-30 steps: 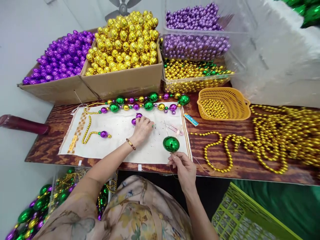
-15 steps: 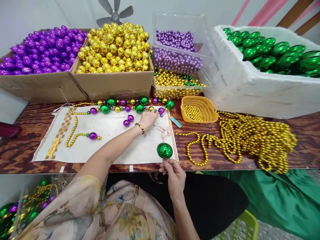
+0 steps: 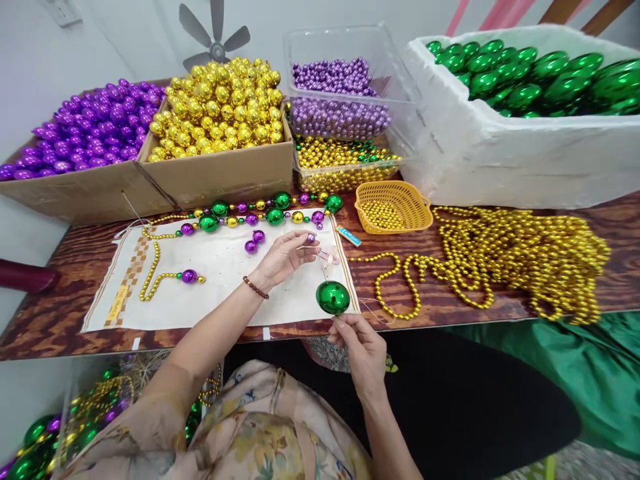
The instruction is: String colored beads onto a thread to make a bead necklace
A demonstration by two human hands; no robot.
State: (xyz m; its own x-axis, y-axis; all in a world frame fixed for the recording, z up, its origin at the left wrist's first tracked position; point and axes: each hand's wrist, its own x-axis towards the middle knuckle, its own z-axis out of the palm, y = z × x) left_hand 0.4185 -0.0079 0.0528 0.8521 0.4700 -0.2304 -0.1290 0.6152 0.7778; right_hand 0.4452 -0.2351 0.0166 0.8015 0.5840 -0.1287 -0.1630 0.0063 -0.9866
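Note:
Between the fingertips of my left hand (image 3: 287,257) is a small purple bead (image 3: 311,238), held above the white cloth. My right hand (image 3: 361,343) pinches the needle or thread just below a large green bead (image 3: 333,297); the pinched part is too thin to make out. A thin needle sticks up from the top of that bead toward my left hand. Two purple balls (image 3: 255,241) lie on the cloth (image 3: 215,307) left of my left hand. A short gold bead string (image 3: 153,270) ends in a purple ball (image 3: 189,276) at the cloth's left.
A finished-looking bead strand (image 3: 275,216) lies along the cloth's back edge. Behind stand cardboard boxes (image 3: 220,173) of purple and gold balls, clear bins (image 3: 345,177), a yellow basket (image 3: 393,227) and a foam box (image 3: 500,167) of green beads. Gold bead chains (image 3: 525,267) heap at right.
My left hand went from the purple balls to the strand's right end, then came back toward the green bead with a small purple bead. My right hand keeps its pinch below the green bead.

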